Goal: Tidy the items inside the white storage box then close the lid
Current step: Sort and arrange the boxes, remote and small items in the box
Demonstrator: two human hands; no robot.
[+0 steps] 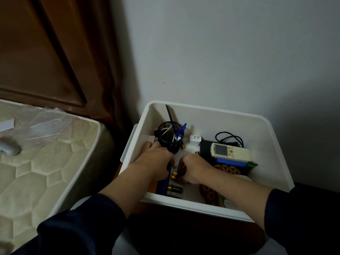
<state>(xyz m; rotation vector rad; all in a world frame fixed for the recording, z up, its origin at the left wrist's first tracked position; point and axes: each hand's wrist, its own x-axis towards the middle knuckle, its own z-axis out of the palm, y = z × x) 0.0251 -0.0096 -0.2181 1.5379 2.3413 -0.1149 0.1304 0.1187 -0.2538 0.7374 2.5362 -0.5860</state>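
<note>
Dark sleeves [77,229] fill the frame's bottom. In the box [211,115], lower centre, left hand [156,159] curls around something blue beside the cup [168,135]; right hand [193,168] pinches batteries [174,175]. A nudge might tip the cup.

Two bare forearms, each ending in a bare hand: left hand [156,159], right hand [195,169]. Dark navy long sleeves behind both hands, pushed back to mid-forearm, with soft ribbed-looking cuffs. No rings, watch or gloves visible. Same dark fabric lower down, behind the sleeves.
</note>
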